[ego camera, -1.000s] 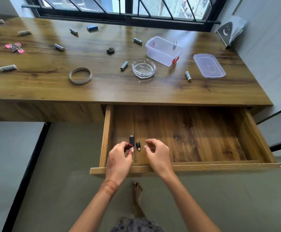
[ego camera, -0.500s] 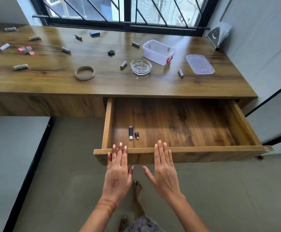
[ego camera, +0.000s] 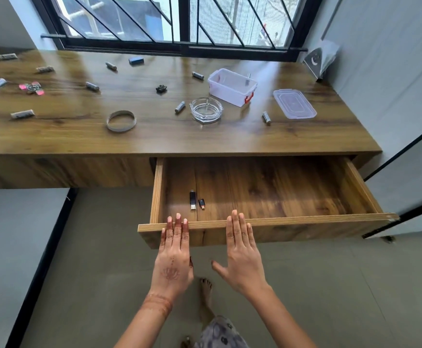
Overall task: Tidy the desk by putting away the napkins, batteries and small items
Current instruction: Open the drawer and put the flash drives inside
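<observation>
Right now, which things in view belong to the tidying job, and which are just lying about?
Job: drawer, USB stick and small adapter inside it, batteries on the desk, paper rolls at far left (probably the napkins), pink spinner, tape ring, clear box and lid.
Lying about, probably: glass ashtray, packet in the far right corner.

Words, numbers: none legible.
Dark stand [ego camera: 314, 62], 1 o'clock: white crescent-moon sign.
Batteries [ego camera: 180, 107], 12 o'clock: labels too blurred.

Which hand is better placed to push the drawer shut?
Probably the right hand: it lies flat nearer the middle of the drawer front; the left hand is near its left end.
</observation>
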### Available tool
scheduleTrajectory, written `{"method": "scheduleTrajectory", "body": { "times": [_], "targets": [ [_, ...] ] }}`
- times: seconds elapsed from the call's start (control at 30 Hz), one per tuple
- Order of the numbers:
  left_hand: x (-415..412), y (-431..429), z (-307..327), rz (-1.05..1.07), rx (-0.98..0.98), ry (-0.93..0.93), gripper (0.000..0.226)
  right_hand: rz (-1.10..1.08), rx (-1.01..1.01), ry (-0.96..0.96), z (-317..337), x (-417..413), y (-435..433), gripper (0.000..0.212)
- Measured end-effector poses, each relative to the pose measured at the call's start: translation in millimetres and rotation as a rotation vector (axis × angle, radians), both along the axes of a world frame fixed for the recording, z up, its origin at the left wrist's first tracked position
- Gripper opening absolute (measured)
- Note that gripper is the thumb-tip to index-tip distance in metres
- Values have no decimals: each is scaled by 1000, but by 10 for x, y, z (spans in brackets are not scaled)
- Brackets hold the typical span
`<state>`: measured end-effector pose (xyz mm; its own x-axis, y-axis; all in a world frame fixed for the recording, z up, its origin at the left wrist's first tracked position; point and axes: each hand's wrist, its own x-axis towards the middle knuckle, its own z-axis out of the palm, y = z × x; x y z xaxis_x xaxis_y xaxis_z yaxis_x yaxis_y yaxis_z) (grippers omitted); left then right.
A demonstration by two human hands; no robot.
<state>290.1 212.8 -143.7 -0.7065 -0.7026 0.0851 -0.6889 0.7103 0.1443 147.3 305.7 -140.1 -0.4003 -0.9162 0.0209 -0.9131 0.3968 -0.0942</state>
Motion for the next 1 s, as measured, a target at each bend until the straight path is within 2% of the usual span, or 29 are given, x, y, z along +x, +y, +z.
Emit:
{"method": "scheduleTrajectory", "body": {
  "times": [0.4, 0.67, 0.87, 1.0],
  "targets": [
    [-469, -766, -21, -13, -13, -10, 120, 0, -29, 4, -45, -493, -781, 121],
    [-773, -1305, -135, -12, -118, -40, 124, 15, -110, 24, -138, -839, -1295, 110],
    [-1007, -1775, 51, -43, -279, -41, 115, 53, -220, 197, -67, -1239, -1598, 115],
    [-1218, -2044, 198, -87, -292, -100, 129, 125, -170, 259, 101, -1622, -1750, 126]
  ]
}}
